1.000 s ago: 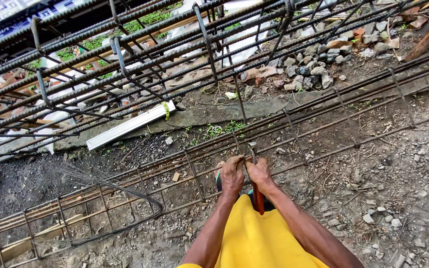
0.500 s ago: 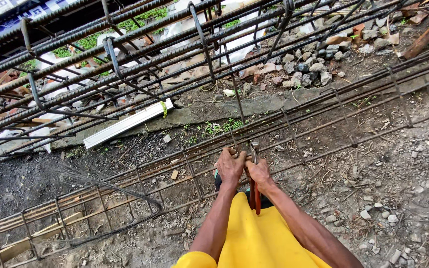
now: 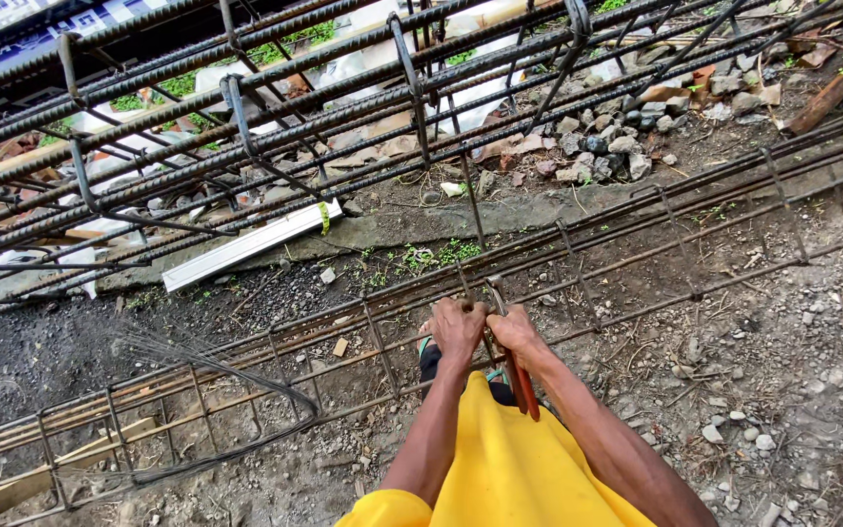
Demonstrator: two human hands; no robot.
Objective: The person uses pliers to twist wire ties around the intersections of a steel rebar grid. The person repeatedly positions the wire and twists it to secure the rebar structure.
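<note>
A long rebar cage (image 3: 636, 229) of rusty bars and square stirrups lies across the dirt. My left hand (image 3: 458, 330) grips a bar of the cage where a stirrup crosses it. Right beside it, my right hand (image 3: 516, 332) is closed on pincers with red handles (image 3: 522, 383), whose metal head (image 3: 495, 289) points up at the same joint. The two hands almost touch. My yellow sleeves and shirt fill the bottom centre.
A second, larger rebar cage (image 3: 246, 107) runs overhead at the upper left. A bundle of thin tie wire (image 3: 217, 366) loops over the cage at left. A white strip (image 3: 251, 244), rubble stones (image 3: 607, 146) and a wooden plank (image 3: 836, 88) lie on the ground.
The pincers have tilted, with the red handles swinging out to the right. Both hands stay on the same joint; the view shifted slightly.
</note>
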